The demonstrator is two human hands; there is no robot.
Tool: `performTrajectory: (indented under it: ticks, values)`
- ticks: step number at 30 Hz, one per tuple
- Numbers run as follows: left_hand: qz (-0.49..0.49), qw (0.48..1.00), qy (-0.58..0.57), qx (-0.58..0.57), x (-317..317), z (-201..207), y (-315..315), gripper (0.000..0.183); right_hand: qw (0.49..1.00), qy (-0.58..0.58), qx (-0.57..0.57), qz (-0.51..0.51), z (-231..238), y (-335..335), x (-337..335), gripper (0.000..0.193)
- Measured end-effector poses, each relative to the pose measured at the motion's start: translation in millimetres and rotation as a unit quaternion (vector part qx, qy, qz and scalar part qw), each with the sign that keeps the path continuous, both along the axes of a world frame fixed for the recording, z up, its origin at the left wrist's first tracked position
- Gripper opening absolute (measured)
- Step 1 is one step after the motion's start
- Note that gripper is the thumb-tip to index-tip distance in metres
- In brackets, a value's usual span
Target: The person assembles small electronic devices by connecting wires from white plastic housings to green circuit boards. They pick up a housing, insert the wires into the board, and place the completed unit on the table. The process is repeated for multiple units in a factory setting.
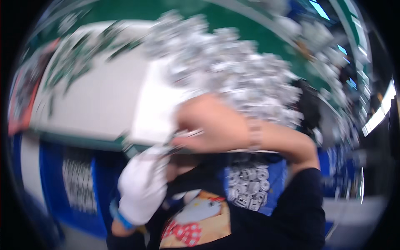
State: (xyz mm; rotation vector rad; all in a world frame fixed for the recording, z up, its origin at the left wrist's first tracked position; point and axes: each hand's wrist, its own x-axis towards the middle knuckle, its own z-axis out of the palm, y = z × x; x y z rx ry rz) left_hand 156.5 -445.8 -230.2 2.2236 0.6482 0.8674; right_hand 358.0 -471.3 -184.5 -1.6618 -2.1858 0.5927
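r hand is bare, thumb n index clamped on a small silvery pc btwn the tips. l hand, white-gloved, is just below-left of those fingers; its own fingers blur, can't tell if apart or together. silvery parts pile beyond r fingers, green strips up-left, blue bin below-right.

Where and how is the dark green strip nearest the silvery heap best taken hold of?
Probably pinch the dark green strip across its narrow middle, coming from the near side. It looks long and thin, lying aslant on the white surface, which stretches toward the person, while the silvery heap crowds the strip's right end. Blur hides its thickness.
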Motion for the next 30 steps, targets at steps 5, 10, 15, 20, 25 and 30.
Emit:
performTrajectory:
  ticks: [5,10,15,20,25,30]
  values:
    - [0.057,0.996,-0.038,-0.051,-10,-19,-3,0.016,0.999,0.045,0.027,0.015,-13,17,-6,0.02]
    - [0.052,0.998,0.02,0.021,1,0,-1,0.011,0.982,0.164,0.093,0.008,-35,12,-1,0.021]
    - [0.119,0.991,-0.01,-0.06,-4,-35,33,0.016,0.977,0.035,0.21,-0.028,-19,-3,13,0.05]
    - [0.137,0.99,0.009,-0.029,-5,-66,66,0.016,0.989,-0.035,0.136,-0.047,-45,4,33,0.081]
    - [0.132,0.989,-0.025,-0.058,2,-61,71,0.007,0.98,0.014,0.176,-0.096,-55,16,41,0.088]
    - [0.148,0.984,-0.084,-0.052,-7,-69,86,0.012,0.994,0.008,0.078,-0.079,-33,31,24,0.077]
